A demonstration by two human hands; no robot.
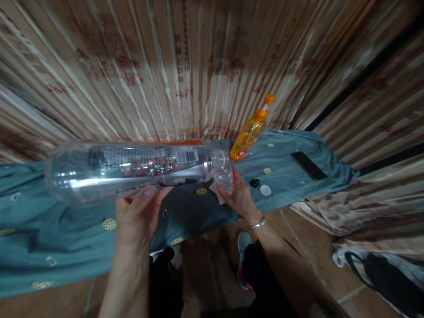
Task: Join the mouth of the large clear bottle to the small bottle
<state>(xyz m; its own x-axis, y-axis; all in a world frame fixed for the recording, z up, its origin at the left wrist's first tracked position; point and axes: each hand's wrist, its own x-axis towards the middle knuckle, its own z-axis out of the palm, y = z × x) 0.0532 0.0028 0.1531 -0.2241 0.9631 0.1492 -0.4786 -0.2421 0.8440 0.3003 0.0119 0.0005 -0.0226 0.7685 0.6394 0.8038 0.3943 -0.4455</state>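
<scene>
A large clear plastic bottle (pixel 132 165) with a printed label lies sideways in the air, its neck pointing right. My left hand (pixel 142 210) is closed around its underside, thumb against the wall. At the bottle's mouth, my right hand (pixel 238 194) grips a small clear plastic container (pixel 224 176). The two openings meet or nearly meet; I cannot tell whether they touch. Beyond them stands an orange pump bottle (pixel 247 137) with orange liquid inside. A black cap (pixel 255 183) and a white cap (pixel 265 190) lie right of my right hand.
A grey-green patterned cloth (pixel 185 212) covers the long surface below my hands. A dark phone (pixel 308 166) lies toward its right end. Patterned curtains (pixel 159 66) hang behind. On the tiled floor at right is a black and white bag-like item (pixel 387 278).
</scene>
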